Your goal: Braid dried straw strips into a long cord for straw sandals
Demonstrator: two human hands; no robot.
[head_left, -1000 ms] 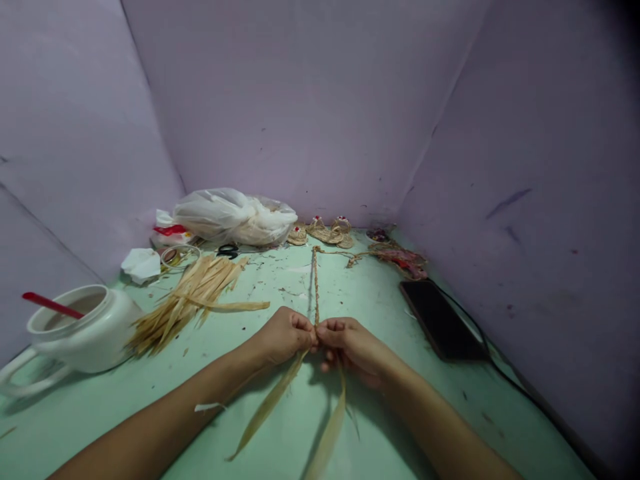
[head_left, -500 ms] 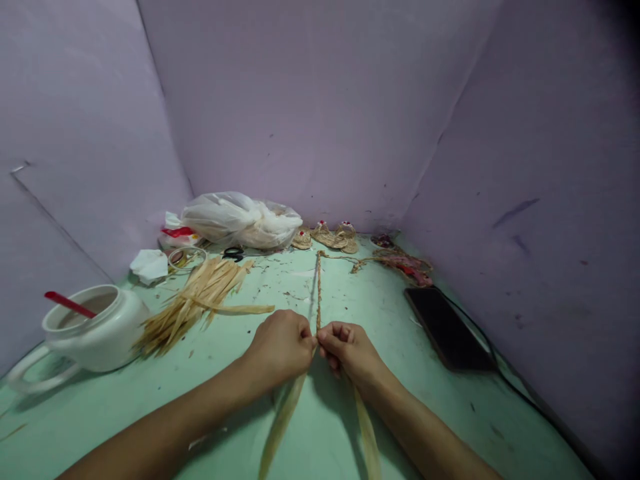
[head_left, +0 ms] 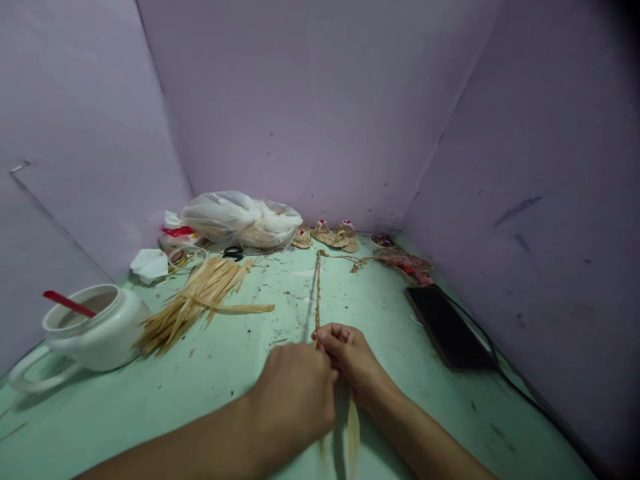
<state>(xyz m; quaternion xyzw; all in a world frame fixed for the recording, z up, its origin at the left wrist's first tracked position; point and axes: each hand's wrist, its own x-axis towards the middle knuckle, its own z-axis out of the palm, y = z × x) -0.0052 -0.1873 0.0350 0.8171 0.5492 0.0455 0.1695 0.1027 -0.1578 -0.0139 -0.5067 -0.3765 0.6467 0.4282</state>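
A thin braided straw cord [head_left: 318, 287] runs straight from the back of the green table toward me. My right hand [head_left: 350, 357] pinches its near end, fingers curled shut. My left hand [head_left: 295, 400] is closed just in front of it, knuckles up, covering the loose straw strips; its fingers are mostly hidden. One pale straw strip [head_left: 353, 437] trails down from between the hands toward the bottom edge.
A heap of straw strips [head_left: 200, 297] lies left of centre beside a white pot [head_left: 90, 333] with a red stick. At the back sit a plastic bag [head_left: 240, 223], scissors [head_left: 233, 253], small woven sandals [head_left: 330, 235]. A black phone [head_left: 447, 327] lies right.
My left hand has pulled back toward me and lower, crossing over the loose strips; the two strips that were spread apart now lie close together. The right hand stays on the cord.
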